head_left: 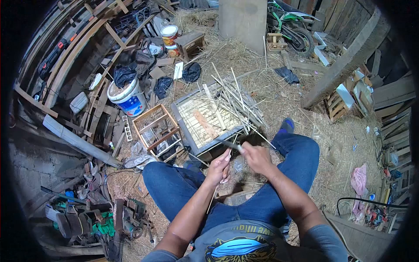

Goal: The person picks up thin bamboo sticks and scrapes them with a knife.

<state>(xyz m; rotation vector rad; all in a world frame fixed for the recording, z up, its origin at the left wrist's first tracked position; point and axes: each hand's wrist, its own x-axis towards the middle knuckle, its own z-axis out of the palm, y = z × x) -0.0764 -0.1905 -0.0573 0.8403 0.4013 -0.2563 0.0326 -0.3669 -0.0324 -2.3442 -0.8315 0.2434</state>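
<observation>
My left hand [219, 169] is closed around a thin bamboo stick [211, 201], whose lower end slants down toward my lap. My right hand [256, 157] grips a knife [228, 144] by its handle, with the dark blade pointing left, close to the stick's top end. Whether the blade touches the stick I cannot tell. Just beyond my hands stands a low box with a framed mesh top [185, 127]. On its right side lies a loose heap of thin bamboo sticks [238, 102], some hanging over the edge.
Left of the box is a small wooden cage frame [136, 126], with a white bucket [133, 107] behind it. A concrete post [242, 24] rises at the back, near a green motorbike [288, 26]. A leaning timber [340, 61] stands right. Shavings and straw cover the floor.
</observation>
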